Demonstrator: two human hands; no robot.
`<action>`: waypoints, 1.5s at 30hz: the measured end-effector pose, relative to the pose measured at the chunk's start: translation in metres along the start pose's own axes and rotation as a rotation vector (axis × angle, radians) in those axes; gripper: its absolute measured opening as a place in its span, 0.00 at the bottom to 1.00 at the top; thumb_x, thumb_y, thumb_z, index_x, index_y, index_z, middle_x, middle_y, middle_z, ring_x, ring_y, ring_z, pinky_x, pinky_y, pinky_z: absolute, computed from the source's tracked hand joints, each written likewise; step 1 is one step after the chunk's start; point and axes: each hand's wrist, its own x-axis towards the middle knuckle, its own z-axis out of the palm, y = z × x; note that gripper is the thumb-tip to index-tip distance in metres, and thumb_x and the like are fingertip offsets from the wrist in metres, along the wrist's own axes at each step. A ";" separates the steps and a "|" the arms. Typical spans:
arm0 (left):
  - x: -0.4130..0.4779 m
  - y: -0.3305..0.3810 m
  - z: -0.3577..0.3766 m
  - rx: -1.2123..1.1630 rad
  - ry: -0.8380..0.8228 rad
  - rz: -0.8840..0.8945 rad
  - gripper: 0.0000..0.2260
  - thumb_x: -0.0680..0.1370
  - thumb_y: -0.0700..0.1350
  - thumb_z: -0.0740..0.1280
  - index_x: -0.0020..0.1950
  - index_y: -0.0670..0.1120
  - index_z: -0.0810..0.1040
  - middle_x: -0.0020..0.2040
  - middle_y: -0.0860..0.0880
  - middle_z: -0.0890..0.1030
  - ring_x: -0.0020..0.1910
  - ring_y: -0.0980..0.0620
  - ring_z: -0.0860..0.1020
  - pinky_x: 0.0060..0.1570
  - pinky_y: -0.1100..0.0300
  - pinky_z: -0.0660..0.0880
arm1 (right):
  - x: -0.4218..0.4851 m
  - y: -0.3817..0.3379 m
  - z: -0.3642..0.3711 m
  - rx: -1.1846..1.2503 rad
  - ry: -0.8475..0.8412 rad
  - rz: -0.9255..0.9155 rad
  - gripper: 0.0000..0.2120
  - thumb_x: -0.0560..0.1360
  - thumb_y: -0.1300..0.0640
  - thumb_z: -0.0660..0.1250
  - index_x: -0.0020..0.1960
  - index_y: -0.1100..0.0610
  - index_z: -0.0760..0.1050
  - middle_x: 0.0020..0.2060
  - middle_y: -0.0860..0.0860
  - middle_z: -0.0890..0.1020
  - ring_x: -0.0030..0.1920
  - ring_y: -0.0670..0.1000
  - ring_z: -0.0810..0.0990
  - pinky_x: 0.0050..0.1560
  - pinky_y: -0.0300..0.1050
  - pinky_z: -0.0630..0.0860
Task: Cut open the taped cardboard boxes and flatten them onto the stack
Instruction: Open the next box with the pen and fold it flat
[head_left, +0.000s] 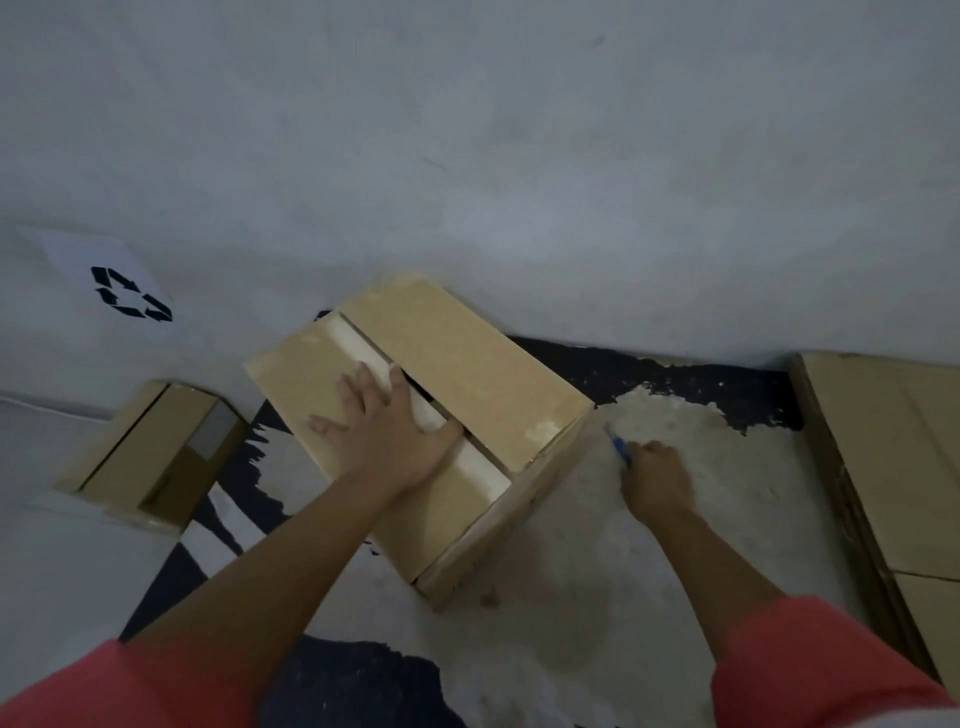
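Pressing flat with spread fingers, the left hand (382, 431) steadies the cardboard box (415, 431) on the rug (597, 545) near the wall (467, 130). The right hand (657, 475) is closed around a blue cutter (621, 449) beside the box's corner. I judge the box light, stiff, probably empty; best held by its flaps. The flattened stack (893, 467) lies to the right.

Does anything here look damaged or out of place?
The floor covering stands out: its dark surface is worn away in ragged pale patches beside the box. The box's top flaps are parted along the tape seam, under the left hand. The right hand grips a blue cutter.
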 end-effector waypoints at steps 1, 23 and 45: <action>0.000 0.001 -0.001 0.001 -0.009 0.004 0.46 0.72 0.74 0.52 0.79 0.50 0.39 0.78 0.43 0.36 0.77 0.39 0.36 0.67 0.28 0.40 | 0.004 -0.005 -0.008 0.136 0.088 0.033 0.16 0.80 0.56 0.60 0.67 0.58 0.71 0.60 0.57 0.75 0.60 0.55 0.72 0.59 0.48 0.71; 0.020 -0.005 -0.040 -0.192 -0.243 0.511 0.45 0.72 0.59 0.66 0.80 0.51 0.42 0.79 0.46 0.36 0.76 0.43 0.33 0.73 0.41 0.38 | -0.057 -0.151 -0.120 0.375 -0.016 -0.129 0.40 0.65 0.35 0.68 0.71 0.52 0.63 0.68 0.54 0.65 0.67 0.59 0.65 0.63 0.59 0.69; 0.046 -0.151 -0.085 -0.345 0.086 0.123 0.32 0.79 0.36 0.62 0.79 0.47 0.51 0.79 0.41 0.49 0.77 0.40 0.49 0.73 0.42 0.55 | -0.039 -0.037 -0.145 0.283 0.160 -0.026 0.18 0.81 0.62 0.54 0.71 0.61 0.63 0.67 0.61 0.66 0.63 0.62 0.69 0.63 0.53 0.67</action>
